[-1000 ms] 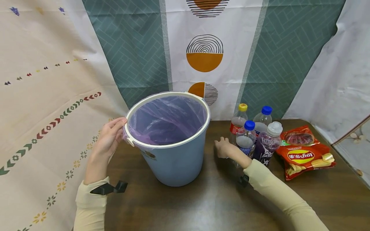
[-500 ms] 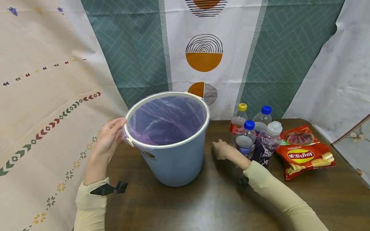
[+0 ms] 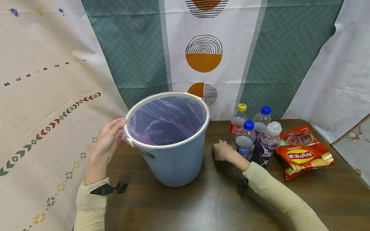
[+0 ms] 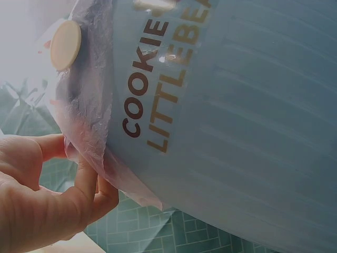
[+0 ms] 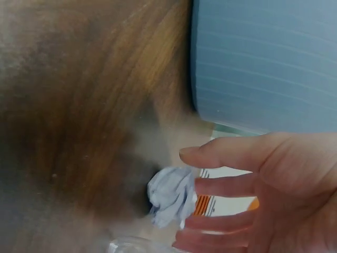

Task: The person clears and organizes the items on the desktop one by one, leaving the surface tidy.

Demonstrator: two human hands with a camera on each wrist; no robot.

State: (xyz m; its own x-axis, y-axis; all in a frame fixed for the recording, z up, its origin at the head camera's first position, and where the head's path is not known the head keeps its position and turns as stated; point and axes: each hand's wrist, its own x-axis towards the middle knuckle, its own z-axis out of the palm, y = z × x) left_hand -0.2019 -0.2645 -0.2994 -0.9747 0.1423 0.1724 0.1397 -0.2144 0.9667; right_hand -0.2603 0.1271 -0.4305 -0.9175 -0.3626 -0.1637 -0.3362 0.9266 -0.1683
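Observation:
My left hand grips the left rim of a blue trash bin, pinching the clear pinkish bin liner folded over it. The bin has a cream rim and lettering on its side. To the right of the bin, my right hand is low over the table. In the right wrist view a crumpled white paper ball is right at its fingertips, with the thumb apart above it and the fingers fairly straight. From the head view the hand hides nearly all of this ball.
Right beside my right forearm stand plastic bottles: one yellow-capped, two blue-capped, and one purple with a white cap. Red chip bags lie farther right on the brown table. Patterned cloth hangs behind.
My right hand shifts slightly left, then draws its fingers in a little around the paper ball, a sliver of which now shows. The left hand and the bin stay in place.

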